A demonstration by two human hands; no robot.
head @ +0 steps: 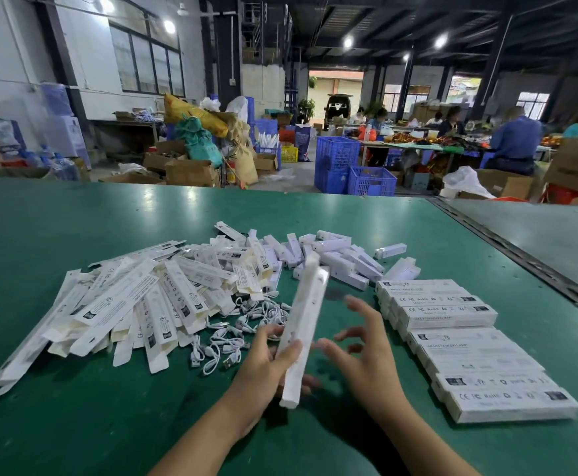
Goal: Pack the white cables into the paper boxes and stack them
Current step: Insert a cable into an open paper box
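Green tabletop (74,424), task midway: left hand (263,369) grip pinches one tilted paper box (303,324); right hand (363,355) grip spread, empty. At right lies the packed stack (459,341); loose white cables (232,341) and flat boxes (126,304) await packing.

The desk (109,424) is a deep, glossy green all over. On it, the heap of flat paper boxes (126,304) is white, printed with black lettering and small black squares, with cream insides showing at the open flaps. The cables (225,345) beside them are white with silvery plugs. The box (306,314) in the left hand (263,365) shows a plain white side. The stacked boxes (469,338) are white with grey and black print. Beyond the desk stand bright blue crates (370,180), one yellow crate (289,154), brown cartons (189,173), a yellow sack (198,115) and a teal sack (201,146).
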